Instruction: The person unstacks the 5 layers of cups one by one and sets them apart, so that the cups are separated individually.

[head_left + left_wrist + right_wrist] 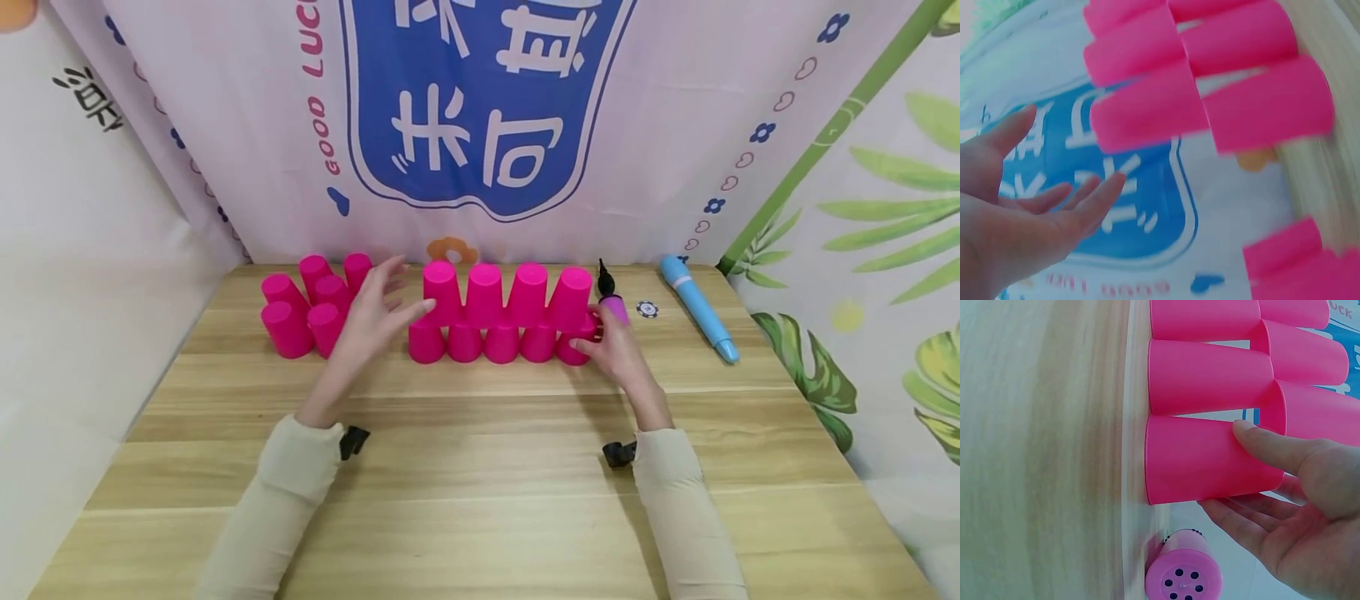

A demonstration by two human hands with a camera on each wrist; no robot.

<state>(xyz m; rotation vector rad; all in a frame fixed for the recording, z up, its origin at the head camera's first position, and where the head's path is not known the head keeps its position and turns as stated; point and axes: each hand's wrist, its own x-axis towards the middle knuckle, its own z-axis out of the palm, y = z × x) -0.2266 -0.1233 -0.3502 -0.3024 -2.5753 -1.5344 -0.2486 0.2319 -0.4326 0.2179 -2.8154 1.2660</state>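
Upside-down pink cups stand in two rows: a bottom row [502,344] on the table and an upper row [484,296] resting across it. My right hand [617,346] holds the rightmost bottom cup [1204,459], thumb on its near side and fingers round its far side. Left of the stack my left hand [367,312] is raised with fingers spread and nothing in them. In the left wrist view that hand [1035,231] is apart from the leftmost upper cup [1147,112].
More upside-down pink cups [288,329] stand in a group at the left, behind my left forearm. Right of the stack are a purple pump [615,308] with a black nozzle, a round chip [647,309] and a blue pump [699,307]. A printed cloth [262,208] hangs behind the wooden table [480,483].
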